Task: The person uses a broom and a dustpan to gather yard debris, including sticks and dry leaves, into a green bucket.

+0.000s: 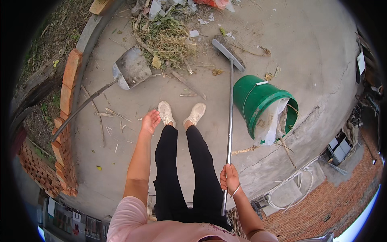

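Note:
My right hand (230, 178) grips the metal handle of a long push broom (230, 106). The broom's grey head (226, 53) rests on the concrete at the top, beside a dark patch of dirt. My left hand (151, 121) is in the air near my left shoe, fingers partly spread, with nothing in it. Beyond it a metal long-handled dustpan (134, 68) lies on the ground, its handle leaning towards the brick border. A heap of dry grass (167, 39) and scraps is between dustpan and broom head. On the right a green plastic bucket (254, 99) lies on its side, plastic sheeting (270, 124) spilling from its mouth.
A low border of bricks (69, 90) runs along the left, with a log (39, 81) beyond it. Sticks (189, 84) and twigs are scattered around my shoes. Coiled white cable (290, 193) lies at lower right. Red plastic (213, 3) shows at the top edge.

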{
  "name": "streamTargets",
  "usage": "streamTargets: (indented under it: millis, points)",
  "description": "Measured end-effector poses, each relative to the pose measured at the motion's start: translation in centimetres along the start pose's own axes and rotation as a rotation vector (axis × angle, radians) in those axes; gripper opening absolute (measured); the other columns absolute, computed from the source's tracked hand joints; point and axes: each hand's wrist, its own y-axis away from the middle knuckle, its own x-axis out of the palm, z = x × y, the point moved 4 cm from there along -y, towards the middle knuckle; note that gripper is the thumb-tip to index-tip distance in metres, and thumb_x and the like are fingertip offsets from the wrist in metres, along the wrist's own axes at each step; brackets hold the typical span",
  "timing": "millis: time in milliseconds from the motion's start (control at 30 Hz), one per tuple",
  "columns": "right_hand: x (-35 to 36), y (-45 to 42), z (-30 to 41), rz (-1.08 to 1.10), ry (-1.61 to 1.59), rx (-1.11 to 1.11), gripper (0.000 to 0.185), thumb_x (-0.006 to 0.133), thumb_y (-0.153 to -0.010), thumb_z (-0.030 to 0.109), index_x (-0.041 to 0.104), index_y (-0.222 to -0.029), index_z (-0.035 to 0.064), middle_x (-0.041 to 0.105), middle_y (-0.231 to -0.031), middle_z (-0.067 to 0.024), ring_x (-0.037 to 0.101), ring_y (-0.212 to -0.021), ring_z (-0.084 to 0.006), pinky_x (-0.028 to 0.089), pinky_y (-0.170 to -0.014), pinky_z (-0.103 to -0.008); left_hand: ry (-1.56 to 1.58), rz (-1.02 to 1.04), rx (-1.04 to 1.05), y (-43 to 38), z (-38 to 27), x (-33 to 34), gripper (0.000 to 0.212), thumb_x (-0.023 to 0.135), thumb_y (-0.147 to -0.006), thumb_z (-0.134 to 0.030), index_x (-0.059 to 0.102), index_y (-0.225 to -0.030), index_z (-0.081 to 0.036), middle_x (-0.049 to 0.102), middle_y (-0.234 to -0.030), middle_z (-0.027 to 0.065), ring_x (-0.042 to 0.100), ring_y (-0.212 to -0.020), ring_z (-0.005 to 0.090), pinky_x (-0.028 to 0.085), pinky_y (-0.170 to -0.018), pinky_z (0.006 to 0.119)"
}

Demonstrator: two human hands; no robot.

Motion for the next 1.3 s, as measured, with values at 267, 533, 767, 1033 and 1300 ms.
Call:
streamTargets:
  millis: [267,533,767,1033,1300]
  points:
    - [-4.0,-3.1,-1.7,0.009,0.074,0.026,0.022,0.031,-0.093,0.031,0.035,-0.082,0.012,0.031,-0.051,-0.0009,0.025,-0.032,-0.0075,0.021,-0.028,-0.0221,-0.172,0.001,0.157,-20.0,1.2,16.2,0.034,0.055,-0.08,-0.015,0.045,-0.109,-0.001,0.05,-0.102,0.0095,0.056,-0.075,0.0174,0.051,-0.06,0.028]
    - [-3.6,-3.1,-1.8,0.01,0.049,0.004,0.021,0.033,-0.093,0.029,0.032,-0.079,0.0133,0.029,-0.049,0.0016,0.024,-0.032,-0.0056,0.019,-0.028,-0.0201,0.015,0.154,0.421,-11.2,0.5,19.6,0.022,0.057,-0.083,-0.021,0.043,-0.095,-0.009,0.047,-0.072,0.0011,0.048,-0.064,0.0118,0.044,-0.057,0.025]
    - [-4.4,0.3,-0.2,0.015,-0.008,-0.055,0.025,0.035,-0.092,0.034,0.039,-0.078,0.0139,0.028,-0.049,0.0019,0.02,-0.033,-0.0046,0.014,-0.029,-0.0201,0.215,0.077,0.652,14.6,-3.1,16.6,0.022,0.046,-0.09,-0.025,0.032,-0.08,-0.011,0.031,-0.055,-0.0042,0.029,-0.043,0.0039,0.023,-0.037,0.02]
    - [-3.0,4.0,-1.3,0.097,-0.091,-0.055,0.029,0.039,-0.09,0.037,0.04,-0.075,0.0121,0.028,-0.049,0.002,0.019,-0.034,-0.0051,0.015,-0.029,-0.0199,-0.012,-0.014,0.956,29.6,-9.4,6.7,0.027,0.046,-0.09,-0.027,0.031,-0.074,-0.012,0.028,-0.051,-0.0055,0.024,-0.039,0.0024,0.02,-0.034,0.019]
    - [-2.3,5.9,-3.4,0.118,-0.065,-0.073,0.029,0.039,-0.089,0.036,0.04,-0.073,0.0126,0.029,-0.05,0.0022,0.02,-0.034,-0.0053,0.015,-0.03,-0.0203,-0.178,-0.245,1.452,41.3,-35.8,-1.0,0.03,0.047,-0.088,-0.032,0.039,-0.09,-0.004,0.043,-0.066,0.0014,0.044,-0.054,0.009,0.039,-0.049,0.024]
